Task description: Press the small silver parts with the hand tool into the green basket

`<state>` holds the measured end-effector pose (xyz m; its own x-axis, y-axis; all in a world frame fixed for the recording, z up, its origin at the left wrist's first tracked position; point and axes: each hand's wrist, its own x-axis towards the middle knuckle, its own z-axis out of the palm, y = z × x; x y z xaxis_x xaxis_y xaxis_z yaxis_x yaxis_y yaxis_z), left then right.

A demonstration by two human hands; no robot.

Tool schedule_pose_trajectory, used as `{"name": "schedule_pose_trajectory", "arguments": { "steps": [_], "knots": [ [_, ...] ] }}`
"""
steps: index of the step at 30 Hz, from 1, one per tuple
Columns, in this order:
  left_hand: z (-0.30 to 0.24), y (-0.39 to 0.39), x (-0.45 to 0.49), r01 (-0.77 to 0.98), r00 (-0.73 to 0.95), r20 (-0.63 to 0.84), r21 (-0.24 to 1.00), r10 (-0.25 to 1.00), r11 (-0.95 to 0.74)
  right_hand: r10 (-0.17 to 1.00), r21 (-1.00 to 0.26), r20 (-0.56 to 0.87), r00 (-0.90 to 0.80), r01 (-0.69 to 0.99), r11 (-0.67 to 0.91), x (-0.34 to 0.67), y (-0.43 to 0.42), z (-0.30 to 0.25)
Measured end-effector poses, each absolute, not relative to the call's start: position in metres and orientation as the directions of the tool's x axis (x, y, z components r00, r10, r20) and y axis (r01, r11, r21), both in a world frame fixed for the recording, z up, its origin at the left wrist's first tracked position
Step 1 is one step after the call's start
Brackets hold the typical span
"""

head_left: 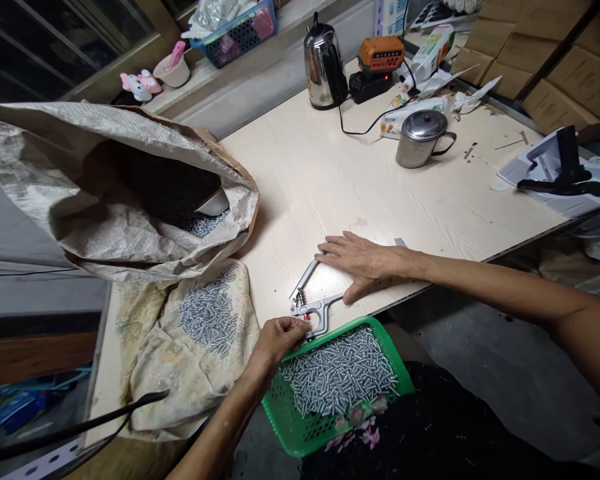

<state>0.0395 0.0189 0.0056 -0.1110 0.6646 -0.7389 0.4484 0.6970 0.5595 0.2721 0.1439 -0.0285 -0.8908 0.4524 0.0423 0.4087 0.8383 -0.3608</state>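
Note:
A grey metal hand press tool [321,308] with two long arms and a small spring lies on the table's front edge. My left hand [280,337] is closed in a pinch at its jaw, beside a small red part; what the fingertips hold is too small to make out. Over the tool's arms rests my right hand [363,260], fingers stretched out and palm down, the thumb near the lower arm. Just below, a green plastic basket [286,427] holds many small shiny metal pins [337,373]. More such pins [210,317] lie on a patterned cloth [180,400] at the left.
A large open woven sack [35,173] with a metal scoop [214,203] and more pins stands at the left. Behind are a kettle [323,63], a battery on a charger [380,57] and a lidded metal mug [420,143]. Cardboard boxes [565,87] are stacked at right.

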Motion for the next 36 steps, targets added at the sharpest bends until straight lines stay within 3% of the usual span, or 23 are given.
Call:
{"name": "schedule_pose_trajectory", "arguments": {
  "steps": [6,9,12,15,19,23,30,33,36],
  "knots": [
    [0.000,0.017,0.035,0.459,-0.107,-0.728,0.568,0.677,0.683,0.460,-0.302,-0.036,-0.887,0.448,0.842,0.267,0.137,-0.010],
    [0.001,0.013,0.033,0.596,-0.105,-0.689,0.534,0.717,0.600,0.467,-0.303,-0.046,-0.883,0.457,0.836,0.267,0.128,-0.005],
    [0.002,0.014,0.038,0.824,-0.097,-0.372,0.490,0.923,0.284,0.462,-0.319,-0.030,-0.886,0.447,0.836,0.268,0.120,-0.006],
    [-0.003,0.029,0.049,0.904,0.158,-0.010,0.403,0.987,-0.141,0.467,-0.322,-0.011,-0.884,0.446,0.835,0.267,0.117,-0.011],
    [-0.014,0.060,0.059,0.872,0.422,-0.018,0.282,0.907,-0.400,0.502,-0.337,0.059,-0.863,0.457,0.823,0.261,0.120,-0.023],
    [-0.013,0.078,0.059,0.870,0.470,-0.057,0.198,0.881,-0.452,0.548,-0.342,0.099,-0.831,0.489,0.803,0.251,0.129,-0.032],
    [-0.020,0.079,0.061,0.906,0.377,-0.013,0.212,0.926,-0.365,0.502,-0.408,0.096,-0.859,0.426,0.807,0.238,0.141,-0.037],
    [-0.023,0.078,0.057,0.912,0.319,0.027,0.263,0.947,-0.314,0.534,-0.409,0.113,-0.838,0.451,0.794,0.242,0.142,-0.036],
    [-0.012,0.073,0.045,0.902,0.140,0.153,0.388,0.978,-0.189,0.536,-0.437,0.158,-0.829,0.428,0.791,0.252,0.143,-0.031]
  ]
}}
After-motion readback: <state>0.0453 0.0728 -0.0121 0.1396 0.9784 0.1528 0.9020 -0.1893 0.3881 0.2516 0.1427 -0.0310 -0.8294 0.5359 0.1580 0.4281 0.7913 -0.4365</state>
